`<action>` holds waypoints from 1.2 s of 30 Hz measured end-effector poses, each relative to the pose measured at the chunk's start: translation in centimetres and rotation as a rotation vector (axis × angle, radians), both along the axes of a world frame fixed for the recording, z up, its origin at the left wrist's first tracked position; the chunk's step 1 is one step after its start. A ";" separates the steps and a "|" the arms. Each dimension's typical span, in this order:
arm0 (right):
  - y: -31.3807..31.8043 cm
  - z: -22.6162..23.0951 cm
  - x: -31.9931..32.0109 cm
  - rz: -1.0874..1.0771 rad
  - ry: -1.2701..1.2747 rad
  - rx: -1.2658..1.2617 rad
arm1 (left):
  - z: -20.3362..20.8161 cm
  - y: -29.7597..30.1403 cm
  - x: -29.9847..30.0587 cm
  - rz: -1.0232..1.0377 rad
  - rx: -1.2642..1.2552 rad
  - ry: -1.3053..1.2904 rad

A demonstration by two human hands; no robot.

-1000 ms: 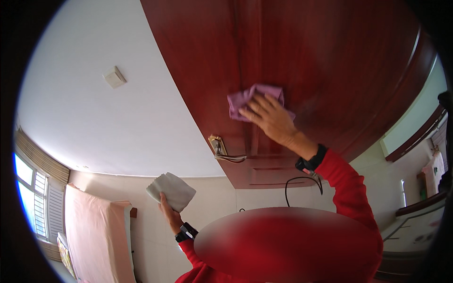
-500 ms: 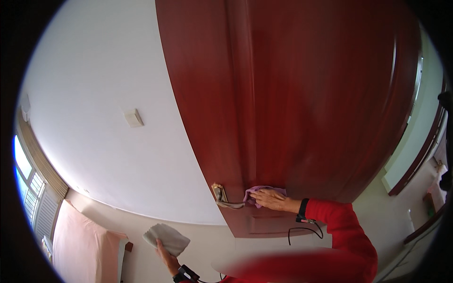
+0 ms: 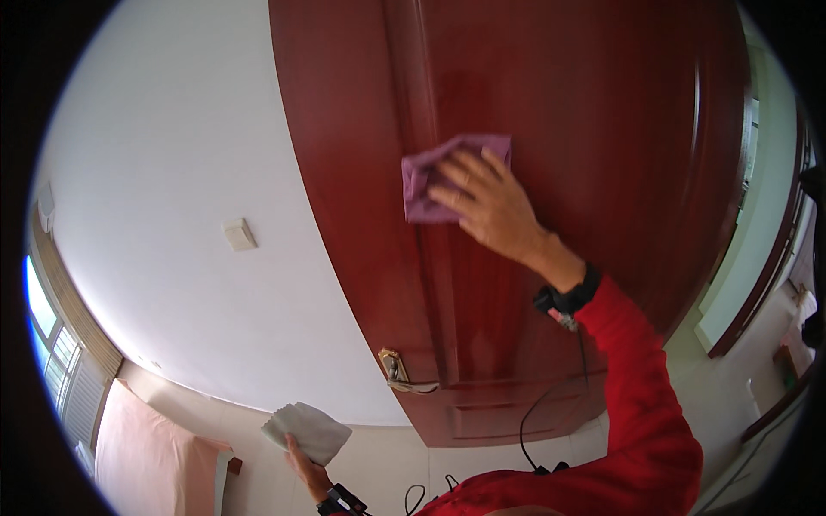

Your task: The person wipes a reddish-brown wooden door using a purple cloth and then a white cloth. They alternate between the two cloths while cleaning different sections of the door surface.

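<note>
My right hand lies spread over a purple cloth and presses it flat against the dark red wooden door. The cloth sits on the upper part of the door, across its raised moulding. Lower down on the door's left side is a metal lever handle, which neither hand touches. At the lower left, my left hand grips a folded grey cloth by its lower edge, away from the door.
A light switch is on the white wall left of the door. Beyond stand a pink-covered piece of furniture and a window. A black cable hangs near my right arm. To the right is a doorway.
My right hand has slid the purple cloth up the door, from beside the handle to well above it. My left hand keeps the grey cloth in nearly the same place.
</note>
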State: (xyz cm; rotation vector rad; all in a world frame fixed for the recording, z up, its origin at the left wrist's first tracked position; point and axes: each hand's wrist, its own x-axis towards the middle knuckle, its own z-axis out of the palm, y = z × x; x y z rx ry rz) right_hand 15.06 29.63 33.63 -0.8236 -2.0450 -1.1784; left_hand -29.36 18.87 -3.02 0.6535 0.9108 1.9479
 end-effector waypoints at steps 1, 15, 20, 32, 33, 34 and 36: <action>0.1 1.8 0.2 -0.039 0.011 0.059 | -0.2 0.1 0.1 0.037 -0.071 0.013; -0.5 25.1 9.9 -0.339 0.337 0.910 | -1.6 -1.1 -1.0 0.058 -0.020 0.088; -0.6 26.0 11.9 -0.342 0.656 0.869 | -4.8 0.7 -1.8 0.135 -0.086 0.045; 6.6 25.5 -2.3 0.026 -0.051 0.705 | -6.5 4.9 -0.8 0.059 -0.420 0.118; 6.5 26.2 -1.9 0.017 -0.046 0.671 | -6.4 4.7 0.1 0.036 -0.392 0.133; 6.3 27.2 -1.3 -0.002 -0.009 0.641 | -6.2 4.4 1.0 0.013 -0.363 0.146; 4.9 29.5 1.4 0.019 0.106 0.728 | -5.4 4.5 2.5 -0.016 -0.333 0.171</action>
